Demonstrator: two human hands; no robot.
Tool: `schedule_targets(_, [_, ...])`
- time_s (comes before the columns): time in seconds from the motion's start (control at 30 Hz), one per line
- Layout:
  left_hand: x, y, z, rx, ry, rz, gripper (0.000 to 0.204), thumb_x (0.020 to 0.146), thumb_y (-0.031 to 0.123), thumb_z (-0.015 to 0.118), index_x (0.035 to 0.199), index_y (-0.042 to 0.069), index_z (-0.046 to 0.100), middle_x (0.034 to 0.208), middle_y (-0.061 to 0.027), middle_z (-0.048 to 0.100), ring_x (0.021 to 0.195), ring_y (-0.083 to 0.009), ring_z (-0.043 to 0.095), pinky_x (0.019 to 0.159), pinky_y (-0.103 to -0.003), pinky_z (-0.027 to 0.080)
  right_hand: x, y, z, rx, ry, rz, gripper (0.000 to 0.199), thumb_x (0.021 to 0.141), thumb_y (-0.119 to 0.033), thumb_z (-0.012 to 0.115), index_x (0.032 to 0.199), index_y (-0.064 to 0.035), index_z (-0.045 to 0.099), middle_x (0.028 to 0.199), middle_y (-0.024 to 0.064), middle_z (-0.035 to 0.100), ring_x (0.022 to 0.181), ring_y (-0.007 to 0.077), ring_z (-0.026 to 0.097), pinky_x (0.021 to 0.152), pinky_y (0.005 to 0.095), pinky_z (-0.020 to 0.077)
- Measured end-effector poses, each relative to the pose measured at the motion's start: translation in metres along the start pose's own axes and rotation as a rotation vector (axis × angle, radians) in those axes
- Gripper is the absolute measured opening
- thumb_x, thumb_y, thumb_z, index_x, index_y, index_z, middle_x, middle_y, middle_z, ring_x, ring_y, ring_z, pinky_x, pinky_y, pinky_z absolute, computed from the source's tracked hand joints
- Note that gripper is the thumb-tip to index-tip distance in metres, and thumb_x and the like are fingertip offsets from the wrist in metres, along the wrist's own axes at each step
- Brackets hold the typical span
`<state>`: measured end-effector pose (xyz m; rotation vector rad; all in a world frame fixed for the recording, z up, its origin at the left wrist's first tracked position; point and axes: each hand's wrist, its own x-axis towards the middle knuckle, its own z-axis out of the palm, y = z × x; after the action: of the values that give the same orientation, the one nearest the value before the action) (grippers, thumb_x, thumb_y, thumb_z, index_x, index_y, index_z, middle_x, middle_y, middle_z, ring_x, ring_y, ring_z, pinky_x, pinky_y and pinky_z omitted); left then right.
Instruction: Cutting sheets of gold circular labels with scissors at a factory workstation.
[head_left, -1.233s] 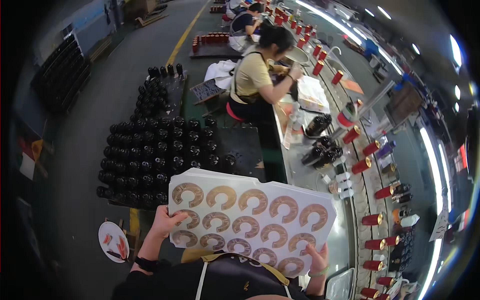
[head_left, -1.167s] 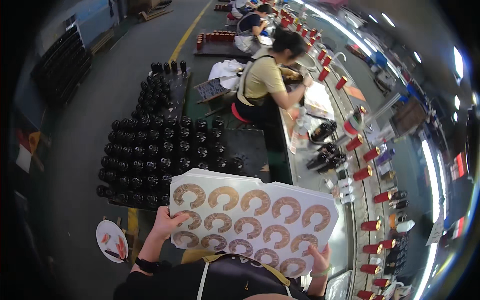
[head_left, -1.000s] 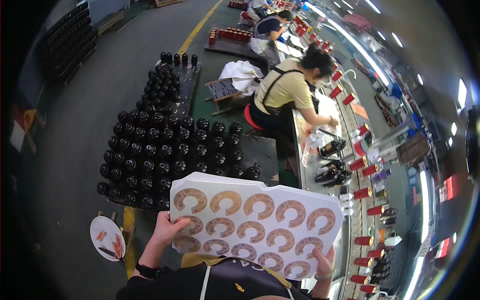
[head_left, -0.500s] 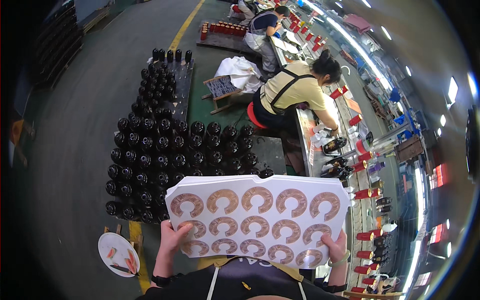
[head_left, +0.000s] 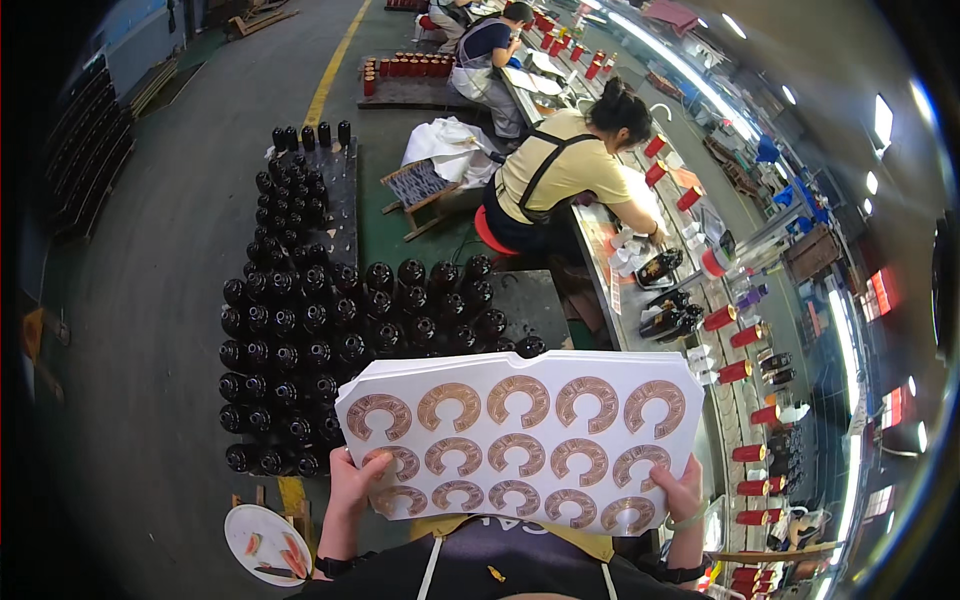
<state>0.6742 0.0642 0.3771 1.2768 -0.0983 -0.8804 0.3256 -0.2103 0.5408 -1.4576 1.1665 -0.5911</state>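
Both my hands grip a stack of white sheets [head_left: 500,366] in front of my body. Rows of gold-brown C-shaped labels are printed on the top sheet. My left hand [head_left: 352,488] pinches the left edge, thumb on top. On the right edge, my right hand [head_left: 682,492] holds on the same way, its thumb over the lower right labels. The fingers under the stack are hidden. Just beyond the sheets stand many glossy black bottles [head_left: 318,355], packed in rows on low dark boards; the nearest are partly covered by the stack.
A co-worker [head_left: 560,165] sits on a red stool [head_left: 490,235] at a long bench [head_left: 625,305] on the right. Red cylinders [head_left: 735,372] line the conveyor beside it. At lower left is a white plate [head_left: 240,512] with watermelon pieces. A wooden chair [head_left: 425,190] holds white cloth.
The view has shifted, so the bench, co-worker and far bottles appear further left, and the plate lower and further right. My hands keep the same hold on the stack.
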Motion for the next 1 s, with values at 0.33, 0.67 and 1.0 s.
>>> schedule_targets(0.33, [0.021,-0.004,0.036,0.092,-0.126,0.010,0.011,0.075,0.006,0.076,0.082,0.000,0.069,0.069,0.0000,0.063,0.057,-0.0058,0.054,0.053,-0.022,0.042,-0.030,0.019,-0.030,0.031,0.147,-0.036,0.044,0.079,-0.002,0.067,0.120,0.0049,0.054,0.102,0.0104,0.066,0.088,0.0171,0.063,0.077,0.0298,0.0519])
schedule_targets(0.67, [0.038,-0.036,0.127,0.260,-0.358,-0.022,0.010,0.075,0.003,0.077,0.078,0.000,0.068,0.067,0.0004,0.062,0.055,-0.0055,0.052,0.050,-0.021,0.039,-0.114,0.080,-0.092,0.274,0.380,0.047,0.041,0.081,0.006,0.063,0.121,0.0032,0.054,0.106,0.0104,0.066,0.092,0.0181,0.064,0.080,0.0310,0.0530])
schedule_targets(1.0, [-0.002,-0.089,0.237,0.312,-0.573,-0.097,0.008,0.076,-0.001,0.074,0.082,0.000,0.068,0.070,0.0011,0.062,0.057,-0.0053,0.053,0.051,-0.021,0.041,-0.182,0.179,-0.177,0.346,0.619,0.076,0.032,0.082,0.006,0.062,0.114,0.0011,0.056,0.096,0.0073,0.066,0.073,0.0137,0.064,0.060,0.0266,0.0534])
